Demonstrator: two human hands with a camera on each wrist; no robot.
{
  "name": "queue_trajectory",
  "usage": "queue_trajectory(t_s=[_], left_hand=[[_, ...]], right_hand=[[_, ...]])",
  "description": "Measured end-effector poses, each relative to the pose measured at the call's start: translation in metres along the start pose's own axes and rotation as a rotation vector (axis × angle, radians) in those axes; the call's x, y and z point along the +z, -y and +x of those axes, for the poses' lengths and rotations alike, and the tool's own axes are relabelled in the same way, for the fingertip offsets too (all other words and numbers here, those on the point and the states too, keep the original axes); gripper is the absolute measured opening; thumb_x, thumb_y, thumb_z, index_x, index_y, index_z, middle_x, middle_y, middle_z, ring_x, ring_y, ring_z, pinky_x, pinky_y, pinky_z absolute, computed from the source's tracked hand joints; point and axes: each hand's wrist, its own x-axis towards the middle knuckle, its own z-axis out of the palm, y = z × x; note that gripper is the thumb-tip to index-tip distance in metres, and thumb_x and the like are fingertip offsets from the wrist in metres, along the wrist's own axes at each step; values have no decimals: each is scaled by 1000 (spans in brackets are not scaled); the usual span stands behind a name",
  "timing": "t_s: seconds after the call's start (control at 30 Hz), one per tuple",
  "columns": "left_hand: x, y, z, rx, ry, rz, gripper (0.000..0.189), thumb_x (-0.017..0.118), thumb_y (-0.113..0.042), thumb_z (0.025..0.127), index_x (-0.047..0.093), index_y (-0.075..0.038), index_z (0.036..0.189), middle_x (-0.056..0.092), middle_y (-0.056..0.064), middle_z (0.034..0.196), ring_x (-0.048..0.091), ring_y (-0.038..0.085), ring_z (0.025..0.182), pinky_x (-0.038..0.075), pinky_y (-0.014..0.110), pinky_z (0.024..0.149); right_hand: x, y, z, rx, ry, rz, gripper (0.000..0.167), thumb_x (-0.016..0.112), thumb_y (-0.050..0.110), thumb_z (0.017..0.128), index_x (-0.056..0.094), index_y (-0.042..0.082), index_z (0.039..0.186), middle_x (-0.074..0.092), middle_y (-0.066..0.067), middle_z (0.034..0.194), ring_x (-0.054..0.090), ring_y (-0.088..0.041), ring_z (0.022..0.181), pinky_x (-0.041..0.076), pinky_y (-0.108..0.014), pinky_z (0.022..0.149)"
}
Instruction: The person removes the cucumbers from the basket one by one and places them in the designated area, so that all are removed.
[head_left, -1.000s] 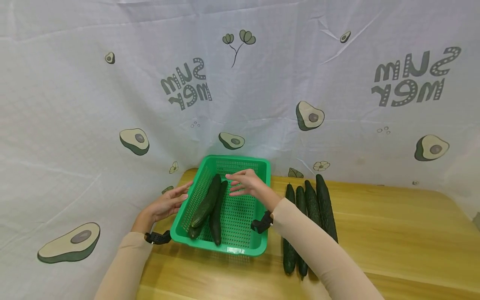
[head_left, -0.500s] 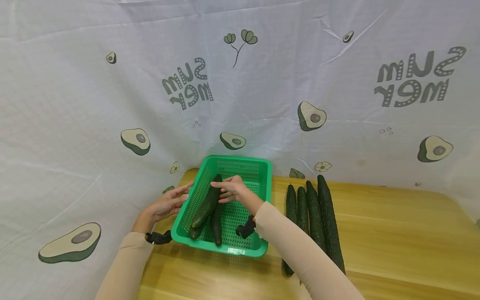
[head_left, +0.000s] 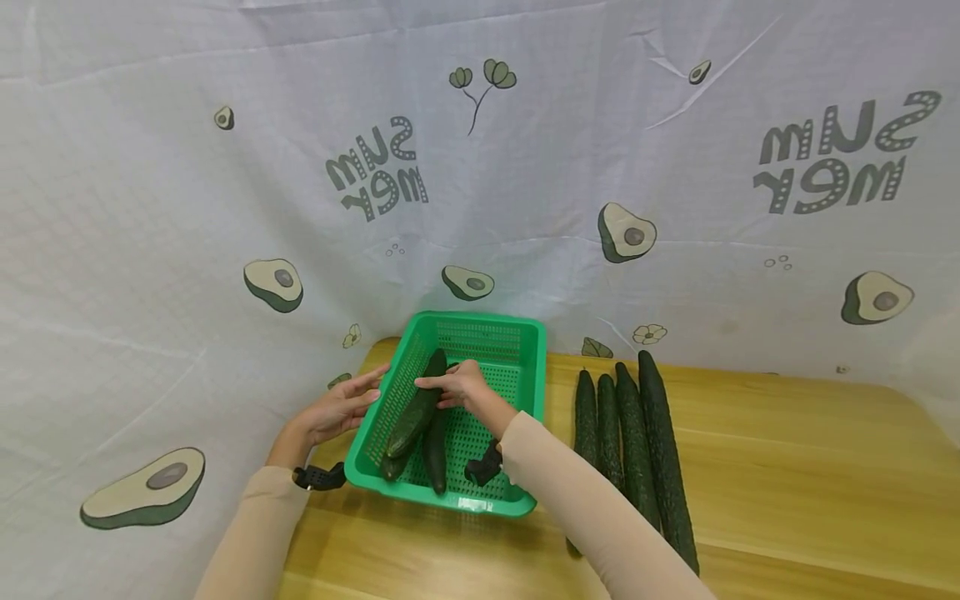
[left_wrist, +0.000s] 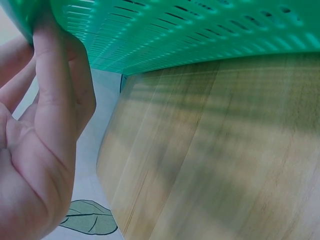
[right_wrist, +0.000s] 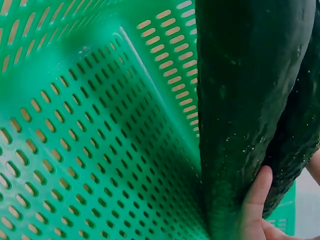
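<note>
My right hand [head_left: 463, 386] reaches into the green plastic basket [head_left: 534, 367] and grips the upper cucumber [head_left: 409, 423] near its far end. In the right wrist view, digits [right_wrist: 256, 200] lie on both sides of that cucumber [right_wrist: 299, 132], which is partly hidden behind a nearer cucumber [right_wrist: 245, 90]. That second cucumber [head_left: 435, 457] lies on the basket floor to its right. A third [head_left: 394, 467] shows only its near end, beneath the upper one. My left hand [head_left: 336, 412] touches the basket's left rim from outside with extended fingers; their tips are hidden at the rim [left_wrist: 75, 20].
Several cucumbers [head_left: 634, 433] lie side by side on the wooden table [head_left: 795, 467] to the right of the basket, partly covered by my right forearm. A pale cloth [head_left: 525, 150] with avocado prints hangs behind the table and along its left side.
My right hand has moved left and down from above the basket floor onto the upper cucumber and closed its fingers on it. The left hand and basket stay in place.
</note>
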Motion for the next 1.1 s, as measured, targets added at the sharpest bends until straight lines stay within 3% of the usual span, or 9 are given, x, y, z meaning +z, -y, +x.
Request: queue_trajectory(t_s=[0.13,0.43,0.6,0.7,1.0,1.1], left_hand=[[0,1,-2,-6,-6,7,62,43,-14,109,13,-21,163,-2,16,165,58,18,121,54,35,89],[-1,0,-1,9,3,-11,62,43,-13,109,12,-19,163,-1,16,165,60,19,118,55,37,89],[0,-1,-1,5,-3,-13,62,44,-13,109,13,-19,163,0,17,165,61,18,117,55,36,88],[1,-2,-1,5,-4,-12,62,44,-13,109,13,-18,163,0,17,165,60,19,118,55,37,89],[2,-3,-1,-2,-7,-9,62,44,-12,109,13,-19,163,0,17,165,60,19,118,55,36,88],[2,-3,-1,1,-8,-9,62,44,-12,109,13,-18,163,-1,17,165,60,18,117,55,36,88]], right_hand=[[2,-1,1,5,-5,-10,79,87,10,78,43,-13,140,51,-32,132,63,-43,108,60,-37,68],[-4,4,2,70,7,38,67,84,3,79,47,-11,134,57,-32,116,65,-44,102,60,-41,71],[-9,4,5,108,21,61,52,82,1,80,56,-9,125,58,-30,118,67,-40,98,60,-39,69],[-12,5,6,129,28,71,55,81,1,81,57,-8,129,59,-29,121,69,-37,98,60,-37,69],[-23,6,3,153,52,126,62,79,1,83,52,-4,138,53,-28,132,60,-40,114,59,-38,74],[-28,5,-1,134,76,126,49,78,4,85,61,-4,129,50,-25,136,55,-39,120,59,-38,77]])
